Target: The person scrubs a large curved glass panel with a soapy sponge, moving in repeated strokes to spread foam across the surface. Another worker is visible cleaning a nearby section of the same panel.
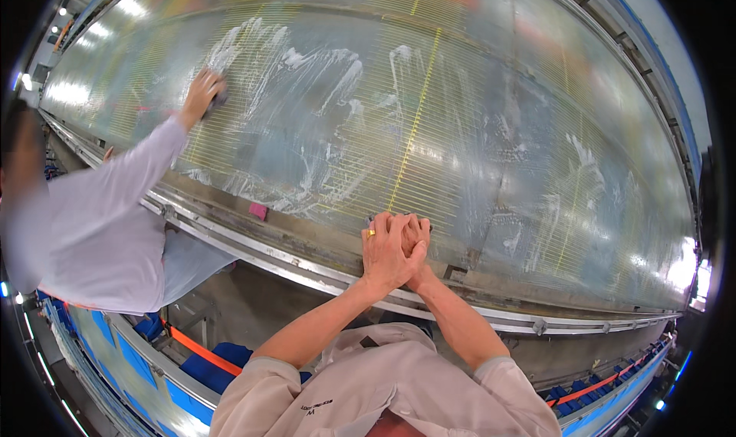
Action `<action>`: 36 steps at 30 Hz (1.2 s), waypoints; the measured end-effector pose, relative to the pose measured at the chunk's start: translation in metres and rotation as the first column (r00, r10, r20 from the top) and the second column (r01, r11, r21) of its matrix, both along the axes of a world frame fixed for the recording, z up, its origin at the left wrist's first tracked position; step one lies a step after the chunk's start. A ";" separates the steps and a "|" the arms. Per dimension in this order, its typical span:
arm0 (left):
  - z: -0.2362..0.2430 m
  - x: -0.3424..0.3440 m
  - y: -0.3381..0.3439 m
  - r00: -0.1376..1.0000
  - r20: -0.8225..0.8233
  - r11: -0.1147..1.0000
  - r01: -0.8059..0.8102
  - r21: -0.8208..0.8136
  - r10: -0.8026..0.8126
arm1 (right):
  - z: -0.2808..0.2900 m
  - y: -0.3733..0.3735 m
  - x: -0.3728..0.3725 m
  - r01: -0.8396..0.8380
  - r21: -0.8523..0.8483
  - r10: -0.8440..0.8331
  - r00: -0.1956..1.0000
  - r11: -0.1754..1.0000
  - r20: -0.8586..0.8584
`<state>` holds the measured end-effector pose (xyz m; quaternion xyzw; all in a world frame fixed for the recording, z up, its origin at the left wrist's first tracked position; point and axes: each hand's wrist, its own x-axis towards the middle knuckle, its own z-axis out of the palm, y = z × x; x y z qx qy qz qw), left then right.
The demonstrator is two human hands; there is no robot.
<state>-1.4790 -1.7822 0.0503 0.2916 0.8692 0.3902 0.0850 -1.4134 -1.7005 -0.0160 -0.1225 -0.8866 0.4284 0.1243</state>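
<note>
Left hand (389, 254) over right hand (415, 241), at six o'clock on the bench (479, 157), seemingly mid-rub, covered a dark pad (369, 221); whether either grip clamped it, I couldn't tell. Even pressure seemed needed next.

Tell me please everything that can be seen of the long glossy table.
The long table looks smooth and hard, greenish-grey, with fine yellow ruling and white smears across its top. A metal rail runs along its near side. The person's left hand and right hand are together over its near part, their contact hidden; a co-worker's hand is over the left part.
</note>
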 end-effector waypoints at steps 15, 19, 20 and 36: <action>-0.039 -0.304 0.170 0.952 -0.269 0.977 -0.097 0.189 0.146 | -0.022 0.169 -0.343 0.163 0.519 -0.004 0.956 0.839 -0.294; -0.029 -0.313 0.171 0.957 -0.257 0.988 -0.108 0.111 0.134 | -0.022 0.167 -0.353 0.043 0.131 0.000 0.951 0.991 -0.311; -0.027 -0.305 0.165 0.960 -0.254 0.988 -0.087 0.126 0.117 | -0.027 0.162 -0.343 0.023 0.018 -0.015 0.936 1.000 -0.353; -0.006 -0.038 -0.049 0.998 -0.029 0.992 0.063 0.105 -0.061 | 0.031 -0.027 -0.049 -0.052 -0.316 0.165 0.925 0.947 0.342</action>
